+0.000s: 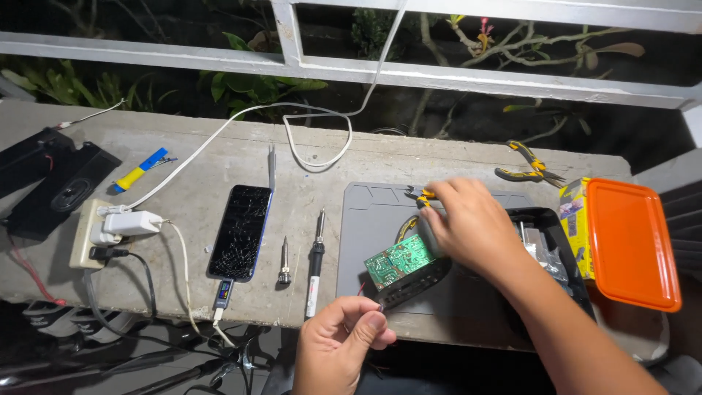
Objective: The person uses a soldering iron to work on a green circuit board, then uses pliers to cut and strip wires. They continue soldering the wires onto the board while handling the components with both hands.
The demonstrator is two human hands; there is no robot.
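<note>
At the centre of the frame our right hand (472,227) grips yellow-handled pliers (418,196) over the green circuit board (400,261), which lies on the grey mat (365,212). Lower centre, our left hand (340,344) pinches a thin wire (371,306), fingers narrow. A cracked phone (239,232) rests on the surface (219,157), left.

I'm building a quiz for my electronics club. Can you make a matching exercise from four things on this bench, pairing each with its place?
1. green circuit board
2. black cracked-screen phone
3. orange plastic lid
4. yellow-handled pliers

A. far right end of the bench
B. under the right hand, on the grey mat
C. behind the mat, near the railing
D. left of the mat, cable plugged in

Pairs: 1-B, 2-D, 3-A, 4-C
</note>
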